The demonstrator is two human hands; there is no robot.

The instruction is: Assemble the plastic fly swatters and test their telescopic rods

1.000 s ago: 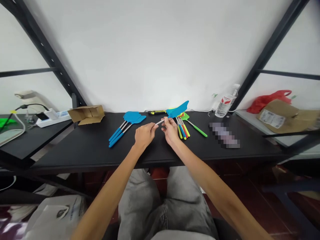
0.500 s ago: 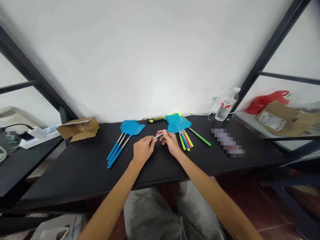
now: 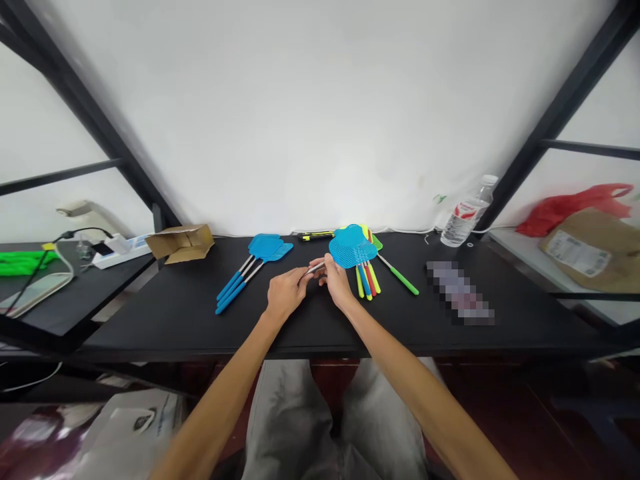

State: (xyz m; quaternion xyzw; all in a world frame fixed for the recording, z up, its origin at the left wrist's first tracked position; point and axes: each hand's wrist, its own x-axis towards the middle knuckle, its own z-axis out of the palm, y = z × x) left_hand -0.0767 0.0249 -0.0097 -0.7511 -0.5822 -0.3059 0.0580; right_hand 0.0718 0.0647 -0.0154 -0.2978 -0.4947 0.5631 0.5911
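Both my hands hold a fly swatter by its thin metal shaft point(image 3: 315, 268), which runs slantwise between them. My left hand point(image 3: 286, 293) is closed around the lower part, hiding the handle. My right hand point(image 3: 337, 283) pinches the shaft farther up. Just past it is a blue perforated head point(image 3: 345, 254), which appears to belong to this swatter and overlaps a pile. From that pile stick out yellow, blue and red handles point(image 3: 371, 279) and, to the right, a green handle point(image 3: 404, 281). Left of my hands lie three blue fly swatters point(image 3: 233, 291), heads fanned together.
An open cardboard box point(image 3: 187, 248) stands at the table's back left, near a white power strip point(image 3: 123, 253). A black and yellow cutter point(image 3: 317, 235) lies by the wall. At right are a water bottle point(image 3: 465, 217) and a blurred-out object point(image 3: 460, 293).
The camera view has shifted slightly. My hands keep their grip on the shaft, with my right fingers now more closed around it. The swatter piles look unchanged.
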